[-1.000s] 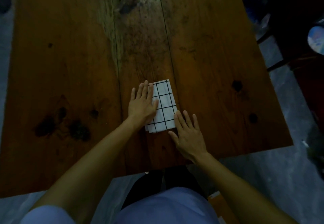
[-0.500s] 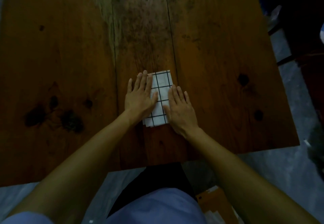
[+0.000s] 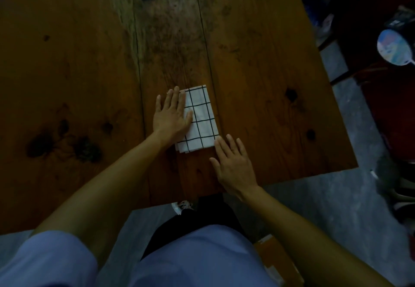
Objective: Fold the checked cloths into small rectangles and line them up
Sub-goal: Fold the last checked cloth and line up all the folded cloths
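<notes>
A white cloth with black checks (image 3: pixel 200 119) lies folded into a small rectangle on the wooden table (image 3: pixel 258 66), near its front edge. My left hand (image 3: pixel 172 116) lies flat on the cloth's left half, fingers spread and pointing away from me. My right hand (image 3: pixel 233 165) rests flat on the bare wood just below the cloth's right corner, its fingertips at the cloth's edge, holding nothing. Layered edges of the fold show at the cloth's near left corner.
The table's right edge (image 3: pixel 325 80) drops to a grey floor. Dark clutter and a round pale object (image 3: pixel 395 47) sit off to the right. Dark knots mark the wood at left (image 3: pixel 62 145) and right (image 3: pixel 291 95). A cardboard box (image 3: pixel 278 262) lies by my legs.
My right hand slid off the cloth's right side, back toward me, onto the bare wood. My left hand stayed pressed on the cloth. The view shifted slightly.
</notes>
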Action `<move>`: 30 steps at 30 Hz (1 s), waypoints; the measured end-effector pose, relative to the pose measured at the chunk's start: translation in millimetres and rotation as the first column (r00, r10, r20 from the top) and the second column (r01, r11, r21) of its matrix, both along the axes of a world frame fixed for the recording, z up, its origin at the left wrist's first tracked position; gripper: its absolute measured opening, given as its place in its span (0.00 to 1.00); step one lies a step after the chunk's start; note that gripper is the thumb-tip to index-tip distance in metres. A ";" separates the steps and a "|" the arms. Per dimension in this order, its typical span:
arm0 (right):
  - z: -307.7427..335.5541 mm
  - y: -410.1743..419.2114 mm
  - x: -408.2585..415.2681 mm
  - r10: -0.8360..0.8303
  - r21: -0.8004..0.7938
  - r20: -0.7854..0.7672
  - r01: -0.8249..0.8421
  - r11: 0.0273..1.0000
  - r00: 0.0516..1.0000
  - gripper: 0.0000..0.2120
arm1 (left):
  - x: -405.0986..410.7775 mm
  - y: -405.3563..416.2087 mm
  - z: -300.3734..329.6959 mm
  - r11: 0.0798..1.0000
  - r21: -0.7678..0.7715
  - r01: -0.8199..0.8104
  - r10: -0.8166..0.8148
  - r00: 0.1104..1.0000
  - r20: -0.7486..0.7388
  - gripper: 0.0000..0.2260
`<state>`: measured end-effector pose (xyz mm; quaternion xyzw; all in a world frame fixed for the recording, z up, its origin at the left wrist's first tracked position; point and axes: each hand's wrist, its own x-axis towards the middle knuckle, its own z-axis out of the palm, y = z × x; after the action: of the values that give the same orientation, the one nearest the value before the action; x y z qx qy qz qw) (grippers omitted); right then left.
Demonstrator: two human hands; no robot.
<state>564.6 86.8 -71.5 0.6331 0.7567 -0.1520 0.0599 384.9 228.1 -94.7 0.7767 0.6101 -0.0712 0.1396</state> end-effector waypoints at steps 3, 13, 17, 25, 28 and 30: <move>7.8 21.8 -8.5 -0.017 0.048 -0.050 0.019 0.999 0.999 0.29 | 0.2 0.6 -2.3 1.000 0.007 -0.003 0.003 1.000 0.003 0.30; -18.1 81.8 -24.2 -0.006 -0.026 -0.029 0.005 1.000 1.000 0.29 | -1.0 2.4 -9.7 1.000 0.023 -0.006 0.006 1.000 0.011 0.30; -19.6 39.1 -23.1 -0.056 -0.042 -0.022 0.055 0.998 0.998 0.29 | -1.3 1.8 -8.6 1.000 0.019 -0.005 0.005 1.000 0.015 0.30; -9.8 -1.0 -28.4 -0.198 0.001 -0.051 0.198 0.980 0.979 0.30 | -1.2 2.4 -5.3 1.000 0.011 0.016 -0.016 1.000 0.006 0.30; -0.2 22.0 -23.9 -0.222 0.098 -0.138 0.237 0.967 0.965 0.24 | 1.3 3.1 1.8 0.999 0.033 -0.010 0.008 0.999 0.049 0.30; 3.5 48.2 -22.3 -0.230 0.130 -0.197 0.258 0.957 0.953 0.21 | 2.9 6.3 7.7 0.999 0.045 -0.030 0.024 0.992 0.123 0.31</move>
<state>542.2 135.0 -68.0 0.7081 0.6843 -0.1559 -0.0773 387.7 234.4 -87.0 0.7743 0.6123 -0.0071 0.1594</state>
